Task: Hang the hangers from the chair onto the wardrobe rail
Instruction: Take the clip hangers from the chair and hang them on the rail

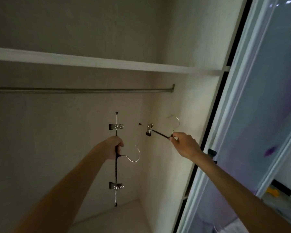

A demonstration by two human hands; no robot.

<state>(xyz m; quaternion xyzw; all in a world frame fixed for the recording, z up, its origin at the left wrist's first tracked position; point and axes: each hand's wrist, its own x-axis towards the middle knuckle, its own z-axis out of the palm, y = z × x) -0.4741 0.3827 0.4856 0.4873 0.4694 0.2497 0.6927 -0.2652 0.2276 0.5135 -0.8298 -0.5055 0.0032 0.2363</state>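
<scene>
Your left hand (113, 147) is in the middle of the frame, fingers wrapped tight round the black bar of a clip hanger (116, 167). That bar stands straight up and down, and its silver hook pokes out sideways to the right. Your right hand (183, 143) is a bit higher and to the right, pinching a second clip hanger (158, 132) just where its hook meets the bar — this hook already curves upward.

The wardrobe rail (81, 90) runs across the upper left of the frame, well above both hands, under the shelf (94, 62). No hanger is on it yet.

Do the right one first, I think. Lift it up, tip the open side of the hook over the rail, then let it down gently till it sits. Turn the left hanger so its bar lies flat and its hook points up before you lift it — the clips may swing and catch.

I can see no words or labels anywhere.
</scene>
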